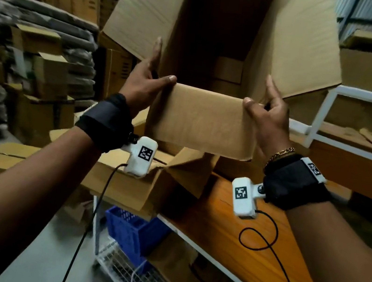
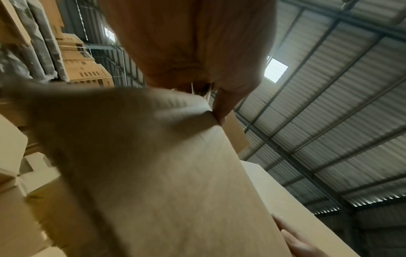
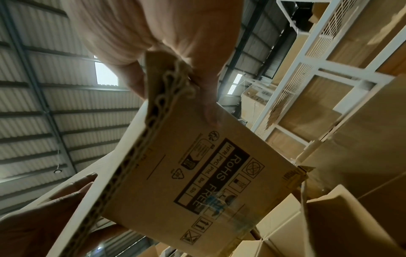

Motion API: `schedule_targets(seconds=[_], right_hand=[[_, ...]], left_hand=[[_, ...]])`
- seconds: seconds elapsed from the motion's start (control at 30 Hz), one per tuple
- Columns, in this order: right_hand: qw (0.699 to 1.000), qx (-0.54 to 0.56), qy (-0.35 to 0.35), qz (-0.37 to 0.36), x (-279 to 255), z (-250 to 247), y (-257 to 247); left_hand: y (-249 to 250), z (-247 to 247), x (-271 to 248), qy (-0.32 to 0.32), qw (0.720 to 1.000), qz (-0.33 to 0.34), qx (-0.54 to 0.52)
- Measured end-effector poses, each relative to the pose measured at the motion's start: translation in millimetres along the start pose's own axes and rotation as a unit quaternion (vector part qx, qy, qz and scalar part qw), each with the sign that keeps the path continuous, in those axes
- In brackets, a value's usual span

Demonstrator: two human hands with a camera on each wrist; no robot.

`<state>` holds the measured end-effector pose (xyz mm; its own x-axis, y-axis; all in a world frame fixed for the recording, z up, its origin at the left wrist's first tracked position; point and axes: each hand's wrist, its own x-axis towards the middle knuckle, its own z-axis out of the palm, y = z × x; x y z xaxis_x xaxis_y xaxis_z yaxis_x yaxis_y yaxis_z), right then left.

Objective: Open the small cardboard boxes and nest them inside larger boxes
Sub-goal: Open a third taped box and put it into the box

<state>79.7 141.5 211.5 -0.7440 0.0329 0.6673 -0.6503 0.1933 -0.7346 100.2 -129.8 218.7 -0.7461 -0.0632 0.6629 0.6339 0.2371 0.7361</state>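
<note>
I hold a large open cardboard box (image 1: 203, 119) raised in front of me, mouth toward me and flaps spread outward. My left hand (image 1: 151, 78) grips its near left corner, thumb on the near flap and fingers along the side wall. My right hand (image 1: 266, 110) grips the near right corner the same way. Deep inside lies a smaller cardboard box (image 1: 228, 70). The left wrist view shows the plain box wall (image 2: 164, 173) with a fingertip (image 2: 222, 111) at its edge. In the right wrist view the box's printed side (image 3: 197, 173) reads RoHS FREE, with fingers (image 3: 208, 107) over its rim.
Another open box (image 1: 129, 180) sits below on the orange-topped table (image 1: 248, 245). A blue crate (image 1: 131, 227) stands on the shelf beneath. A white metal rack (image 1: 328, 110) stands to the right. Stacked boxes (image 1: 51, 74) and bundled cardboard fill the left side.
</note>
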Motion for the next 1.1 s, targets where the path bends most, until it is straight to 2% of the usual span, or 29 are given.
schedule_targets(seconds=[0.13, 0.4, 0.77, 0.87, 0.93, 1.03, 1.07, 1.1], right_hand=[[0.999, 0.026, 0.003, 0.037, 21, 80, 15], [0.991, 0.024, 0.002, 0.134, 40, 186, 58], [0.964, -0.013, -0.014, 0.265, 38, 249, 138], [0.953, -0.054, -0.042, 0.294, 40, 255, 162], [0.930, -0.167, -0.110, 0.308, 36, 253, 180], [0.825, -0.405, -0.253, 0.302, 18, 246, 199], [0.800, -0.449, -0.274, 0.289, 15, 245, 204], [0.787, -0.473, -0.278, 0.283, 11, 244, 205]], left_hand=[[-38, -65, 35, -0.011, 1.000, -0.027, 0.009], [-129, -134, 89, -0.040, 0.994, -0.095, 0.023], [-245, -153, 106, -0.084, 0.967, -0.238, 0.041], [-270, -148, 104, -0.099, 0.956, -0.270, 0.063], [-289, -144, 98, -0.134, 0.940, -0.294, 0.110], [-310, -142, 78, -0.226, 0.900, -0.324, 0.186], [-315, -143, 74, -0.240, 0.892, -0.332, 0.192], [-319, -144, 71, -0.241, 0.888, -0.339, 0.194]])
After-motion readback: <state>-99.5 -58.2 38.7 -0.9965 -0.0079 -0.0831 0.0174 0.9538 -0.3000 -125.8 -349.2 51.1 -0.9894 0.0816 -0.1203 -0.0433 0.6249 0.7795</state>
